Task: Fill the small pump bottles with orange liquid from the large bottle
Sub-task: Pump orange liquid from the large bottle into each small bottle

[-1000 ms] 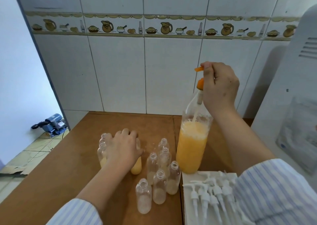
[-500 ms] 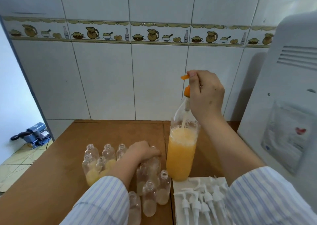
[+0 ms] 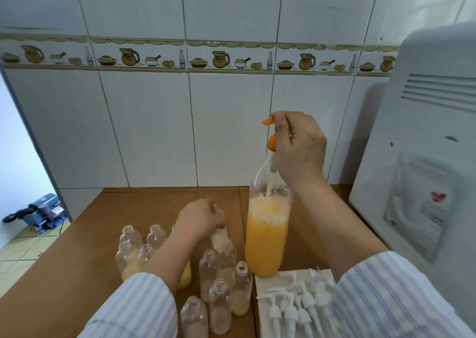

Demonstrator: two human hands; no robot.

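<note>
Wooden table (image 3: 77, 260); right hand (image 3: 298, 147) grips orange pump (image 3: 271, 142); left hand (image 3: 198, 216) grips one small bottle (image 3: 219, 237)

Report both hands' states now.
Left hand: grips a small clear plastic bottle.
Right hand: holds the orange pump head atop the large bottle.

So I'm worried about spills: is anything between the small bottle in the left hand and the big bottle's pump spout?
Nothing visible. The left hand holds a small bottle below and left of the spout; only open air lies between.
</note>
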